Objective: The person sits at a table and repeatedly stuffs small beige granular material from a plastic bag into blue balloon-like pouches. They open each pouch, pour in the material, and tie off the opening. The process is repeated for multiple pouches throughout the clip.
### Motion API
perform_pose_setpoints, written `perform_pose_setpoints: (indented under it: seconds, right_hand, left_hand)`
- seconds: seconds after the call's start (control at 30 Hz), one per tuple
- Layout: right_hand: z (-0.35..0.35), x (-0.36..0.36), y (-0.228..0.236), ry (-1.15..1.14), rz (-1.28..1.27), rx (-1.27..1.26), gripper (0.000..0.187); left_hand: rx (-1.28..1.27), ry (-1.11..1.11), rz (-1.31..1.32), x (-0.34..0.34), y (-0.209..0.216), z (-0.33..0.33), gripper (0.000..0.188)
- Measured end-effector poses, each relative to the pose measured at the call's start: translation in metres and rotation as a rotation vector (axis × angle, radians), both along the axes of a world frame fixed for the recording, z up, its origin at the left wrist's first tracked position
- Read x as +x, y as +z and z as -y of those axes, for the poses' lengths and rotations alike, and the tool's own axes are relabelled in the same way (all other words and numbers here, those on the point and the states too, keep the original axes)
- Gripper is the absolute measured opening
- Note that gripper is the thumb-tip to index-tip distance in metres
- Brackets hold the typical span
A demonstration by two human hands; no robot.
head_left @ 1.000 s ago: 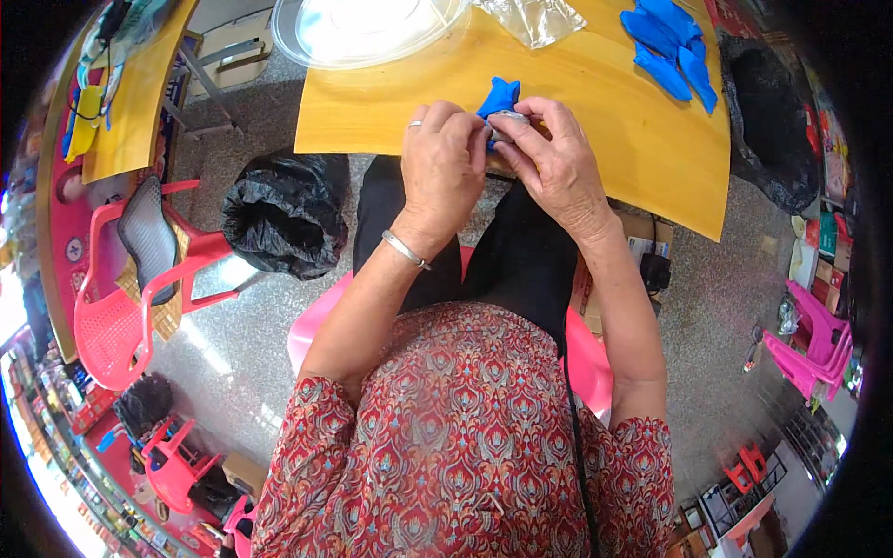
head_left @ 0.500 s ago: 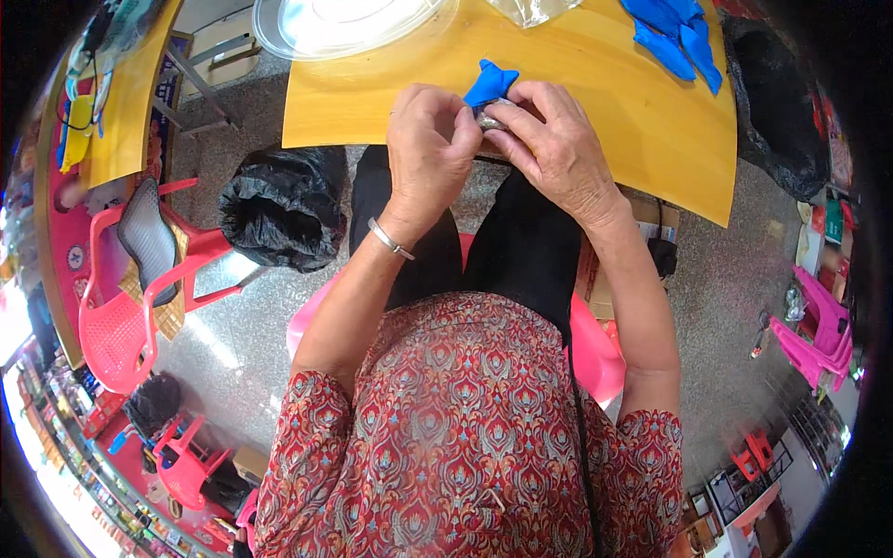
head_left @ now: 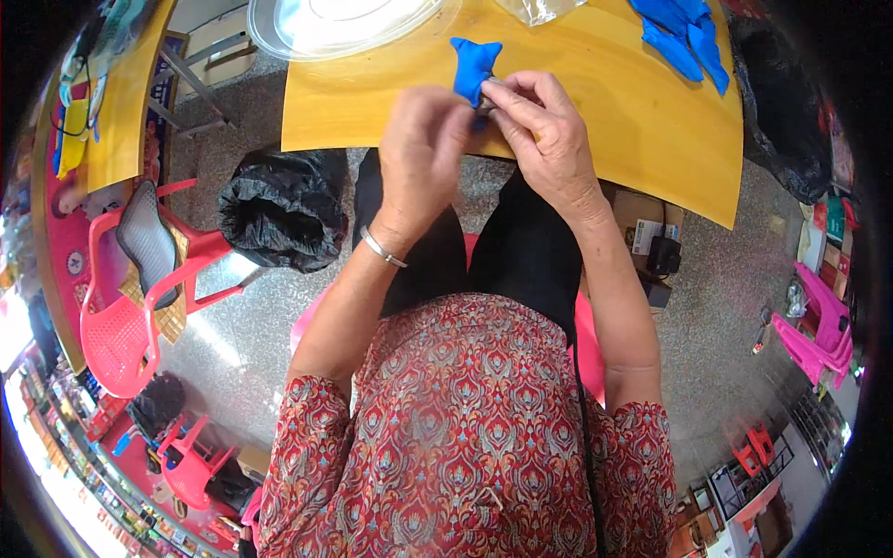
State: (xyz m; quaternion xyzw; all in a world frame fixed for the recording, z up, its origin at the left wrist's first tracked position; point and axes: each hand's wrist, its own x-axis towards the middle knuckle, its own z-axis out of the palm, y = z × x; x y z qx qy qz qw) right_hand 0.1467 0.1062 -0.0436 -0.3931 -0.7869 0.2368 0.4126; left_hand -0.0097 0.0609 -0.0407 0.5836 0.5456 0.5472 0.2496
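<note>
A small blue piece (head_left: 474, 67) that looks like soft cloth, with two pointed corners at its far end, stands up above the near edge of the yellow table (head_left: 372, 107). My right hand (head_left: 555, 139) is closed, its thumb and fingers pinching the piece's near right side. Something small and greyish shows at those fingertips, too little to name. Beside the piece's lower left side is my left hand (head_left: 420, 153), its fingers bent and smeared by motion. Whether it grips the piece cannot be made out.
Several flat blue pieces (head_left: 684, 37) lie at the table's far right. A clear round plastic tub (head_left: 270, 33) and a clear plastic bag (head_left: 539, 7) are along the far edge. Black bags (head_left: 279, 209) stand on the floor left and right. A pink chair (head_left: 116, 325) is at left.
The blue piece has shifted slightly left and turned more upright, its corners pointing away. My left hand has lifted into a blur; my right hand keeps its pinch.
</note>
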Motion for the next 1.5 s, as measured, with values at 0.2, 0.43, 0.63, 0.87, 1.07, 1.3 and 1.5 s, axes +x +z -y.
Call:
perform_pose_setpoints:
  seconds: [0.2,0.43,0.63,0.87,1.07,1.3,1.5]
  right_hand:
    - [-0.004,-0.01,0.009,0.033,0.056,0.047,0.026]
    - [0.007,-0.015,0.016,0.104,-0.121,-0.072,0.027]
    - [0.02,-0.012,0.042,0.136,-0.235,-0.083,0.025]
    - [0.049,-0.008,0.084,0.084,-0.371,-0.2,0.038]
    - [0.064,-0.013,0.098,-0.032,-0.332,-0.066,0.035]
    - [0.085,-0.01,0.109,0.02,-0.3,0.031,0.032]
    - [0.098,-0.013,0.112,-0.025,-0.271,0.108,0.03]
  left_hand:
    - [-0.322,-0.004,0.141,-0.025,0.002,-0.025,0.046]
    - [-0.664,-0.173,0.521,-0.037,0.043,-0.024,0.036]
    - [-0.53,-0.268,0.846,-0.026,0.045,-0.001,0.036]
    - [-0.35,-0.304,0.958,-0.007,0.073,0.034,0.04]
    - [-0.126,-0.379,1.143,0.018,0.09,0.05,0.04]
    - [-0.076,-0.467,1.217,0.017,0.102,0.059,0.047]
    - [-0.006,-0.508,1.215,0.014,0.101,0.066,0.042]
